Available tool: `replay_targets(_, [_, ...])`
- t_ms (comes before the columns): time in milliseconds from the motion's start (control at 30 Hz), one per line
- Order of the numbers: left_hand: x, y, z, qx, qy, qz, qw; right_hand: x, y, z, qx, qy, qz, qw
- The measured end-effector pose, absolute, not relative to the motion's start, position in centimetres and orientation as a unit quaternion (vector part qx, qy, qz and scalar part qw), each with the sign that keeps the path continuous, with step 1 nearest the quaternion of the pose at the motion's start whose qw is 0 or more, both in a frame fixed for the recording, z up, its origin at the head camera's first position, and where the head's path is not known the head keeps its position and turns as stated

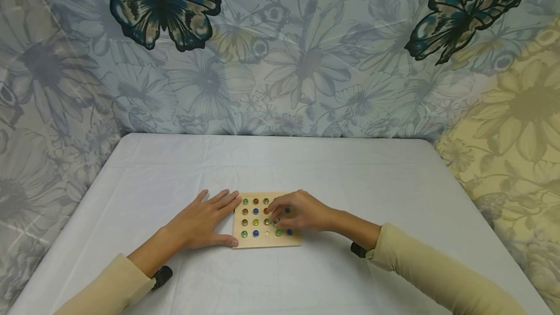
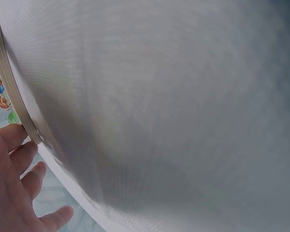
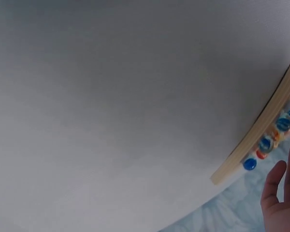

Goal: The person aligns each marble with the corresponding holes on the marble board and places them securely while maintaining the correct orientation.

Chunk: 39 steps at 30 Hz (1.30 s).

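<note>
A square wooden board point(image 1: 268, 244) lies on the white cloth, with rows of coloured glass marbles point(image 1: 255, 211) set in it. My left hand point(image 1: 199, 222) rests at its left edge, fingers spread and nearly straight, with the thumb at the near left corner. Over the board's right part, my right hand point(image 1: 304, 213) has its thumb and forefinger bent around a marble point(image 1: 276, 221), seeming to pinch it. That hand hides several marbles on the right side. In the right wrist view, blue marbles point(image 3: 250, 164) stand above the board's edge point(image 3: 251, 140).
The table point(image 1: 210, 159) is covered with a white cloth. Behind and beside it hangs fabric point(image 1: 306, 77) printed with flowers and butterflies. A pale spot point(image 1: 267, 233) shows in the board's near row, between marbles. Dark wrist cameras point(image 1: 163, 276) sit under both sleeves.
</note>
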<state>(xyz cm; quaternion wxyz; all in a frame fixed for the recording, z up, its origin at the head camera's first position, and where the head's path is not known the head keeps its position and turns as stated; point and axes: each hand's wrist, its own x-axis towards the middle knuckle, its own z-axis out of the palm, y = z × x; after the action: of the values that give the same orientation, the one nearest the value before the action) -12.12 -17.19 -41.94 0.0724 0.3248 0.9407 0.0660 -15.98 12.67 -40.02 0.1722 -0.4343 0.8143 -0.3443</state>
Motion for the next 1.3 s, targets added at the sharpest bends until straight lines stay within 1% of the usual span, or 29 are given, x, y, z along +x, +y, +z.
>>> replay_targets(100, [-12.1,-17.1,-41.9,0.326,0.940,0.069,0.073,-15.8,12.1,-40.2,-0.441,0.809,-0.345,0.177])
replay_targets(333, [-12.1,-16.9,-41.7,0.328,0.939,0.068,0.077,-15.1,11.2,-40.7,-0.457,0.814,-0.317,0.170])
replay_targets(600, [-12.2,-16.8,-41.6,0.335,0.937,0.068,0.071,-14.9,10.9,-40.6,-0.455,0.819,-0.298,0.182])
replay_targets(733, [-12.3,-16.8,-41.7,0.336,0.937,0.066,0.069,-14.9,11.2,-40.4,-0.455,0.822,-0.295,0.172])
replay_targets(1000, [-12.4,-17.1,-41.6,0.331,0.938,0.063,0.076,-16.0,13.4,-39.0,-0.434,0.841,-0.305,0.106])
replay_targets(1067, [-12.6,-17.2,-41.5,0.333,0.938,0.067,0.069,-16.4,14.2,-38.8,-0.423,0.852,-0.295,0.093])
replay_targets(1167, [-13.1,-17.5,-41.2,0.331,0.940,0.067,0.038,-16.9,15.4,-38.5,-0.403,0.875,-0.258,0.066])
replay_targets(1300, [-14.3,-18.3,-40.7,0.305,0.950,0.055,-0.018,-17.7,17.5,-38.4,-0.369,0.913,-0.173,-0.012])
